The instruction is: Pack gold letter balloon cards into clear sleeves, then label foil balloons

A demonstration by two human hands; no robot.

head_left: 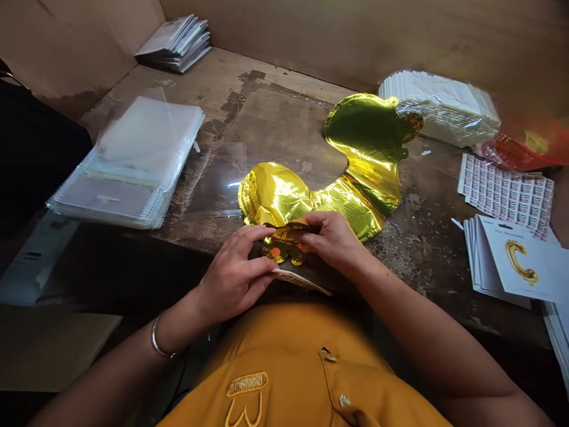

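Observation:
A shiny gold foil balloon (367,178), flat and curved, lies on the worn wooden table with its near end at my hands. My left hand (237,270) pinches the edge of this near end, and a thin white card (302,281) sticks out under its fingers. With thumb and fingers closed, my right hand (331,240) grips the same foil end from the other side. Between the hands the foil is folded over, and a small orange dot (275,253) shows on it. The fingertips of both hands are partly hidden by the foil.
Clear plastic sleeves (133,154) are stacked at left, with white packets (178,41) behind. At right are wrapped white cards (444,104), a red basket (520,148), sticker sheets (507,190) and printed cards (520,255) showing a gold C. One clear sleeve (217,178) lies beside the balloon.

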